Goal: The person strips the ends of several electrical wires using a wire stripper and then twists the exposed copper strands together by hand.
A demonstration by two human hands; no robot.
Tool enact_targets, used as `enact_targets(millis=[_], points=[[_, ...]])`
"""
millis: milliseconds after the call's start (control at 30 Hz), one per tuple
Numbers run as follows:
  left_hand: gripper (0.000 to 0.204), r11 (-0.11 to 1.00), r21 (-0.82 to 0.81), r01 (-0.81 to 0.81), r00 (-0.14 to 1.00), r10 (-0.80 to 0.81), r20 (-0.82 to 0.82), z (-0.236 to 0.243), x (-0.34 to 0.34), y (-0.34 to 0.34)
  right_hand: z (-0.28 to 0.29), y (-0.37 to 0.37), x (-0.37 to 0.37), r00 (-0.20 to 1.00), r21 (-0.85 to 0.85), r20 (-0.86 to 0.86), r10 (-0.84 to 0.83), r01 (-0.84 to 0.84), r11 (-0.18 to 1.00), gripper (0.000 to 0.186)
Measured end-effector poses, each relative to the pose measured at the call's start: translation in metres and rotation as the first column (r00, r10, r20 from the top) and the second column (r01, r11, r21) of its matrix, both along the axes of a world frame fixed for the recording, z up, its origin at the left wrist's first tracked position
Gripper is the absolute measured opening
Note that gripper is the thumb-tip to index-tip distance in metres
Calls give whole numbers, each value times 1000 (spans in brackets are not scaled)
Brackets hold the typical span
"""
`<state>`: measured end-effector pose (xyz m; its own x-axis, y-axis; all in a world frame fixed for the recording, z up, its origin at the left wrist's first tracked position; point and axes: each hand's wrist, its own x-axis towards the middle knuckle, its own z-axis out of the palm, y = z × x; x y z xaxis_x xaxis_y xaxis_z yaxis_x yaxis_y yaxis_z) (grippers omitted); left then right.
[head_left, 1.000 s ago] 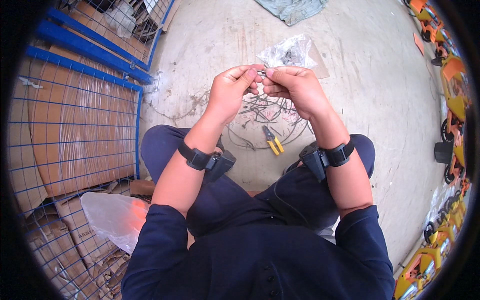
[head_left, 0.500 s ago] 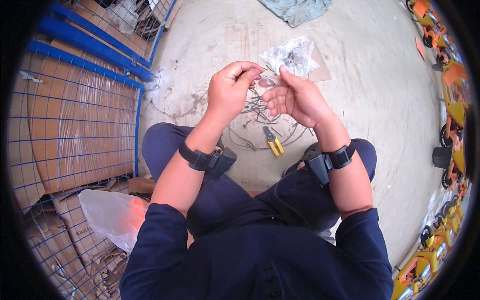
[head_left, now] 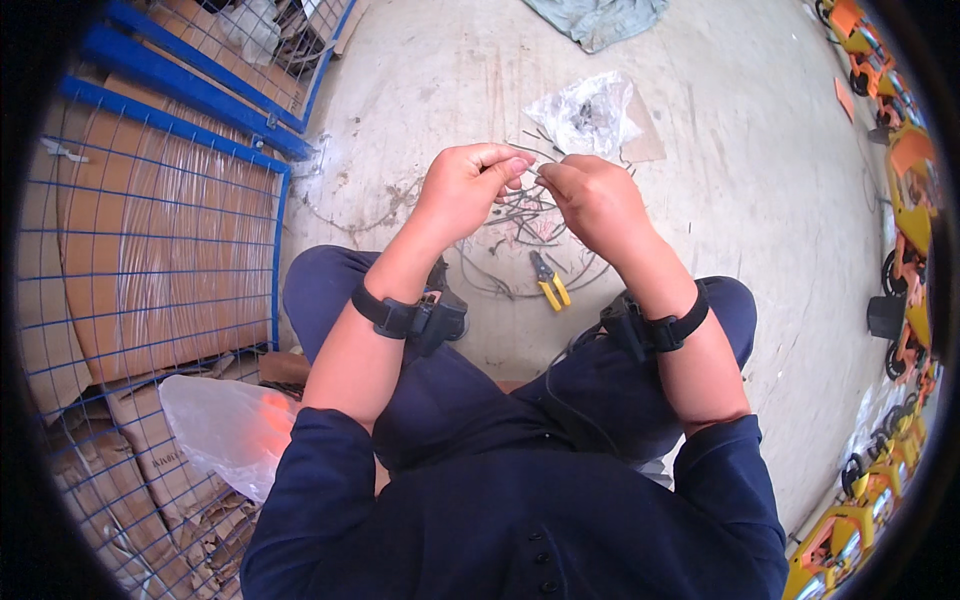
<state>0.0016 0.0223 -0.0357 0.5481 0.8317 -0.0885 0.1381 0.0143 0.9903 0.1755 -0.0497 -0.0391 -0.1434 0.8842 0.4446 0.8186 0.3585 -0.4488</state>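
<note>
I hold a small, thin grey piece [head_left: 534, 169], probably wire, between the pinched fingertips of my left hand [head_left: 468, 191] and my right hand [head_left: 594, 205]; it is too small to make out clearly. Below my hands, cut lengths of dark cable [head_left: 530, 224] and small pink scraps lie loosely on the floor. A yellow-handled wire tool [head_left: 552, 284] lies near my crossed legs. Just beyond my hands, a clear plastic bag [head_left: 586, 112] with grey items inside rests on a piece of cardboard [head_left: 648, 145].
A blue wire cage [head_left: 278, 265] with flattened cardboard stands at my left, a translucent bag [head_left: 215, 430] with something orange beside my hip. A greyish-blue cloth [head_left: 590, 18] lies at the far edge. Yellow-orange wheeled items [head_left: 908, 200] line the right side.
My right hand opened and dropped back half a second ago; now it is closed at the small piece again, turned more palm-down. Both hands sit slightly lower than half a second ago.
</note>
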Motion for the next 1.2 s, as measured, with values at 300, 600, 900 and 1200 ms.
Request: enact_targets(millis=[300,600,900,1200], points=[[12,995,70,-72,996,68,58,2,6,-1,22,-1,7,231,-534,-841,-488,-493,687,34],[12,976,198,-86,996,90,-11,7,6,-4,9,2,0,582,-453,-778,-236,-259,853,21],[25,842,-539,-16,974,136,183,-17,5,1,-14,5,-20,982,213,0,-188,184,960,20],[24,871,-482,-90,976,173,131,-22,10,-5,-28,6,-38,975,138,136,-174,155,978,24]])
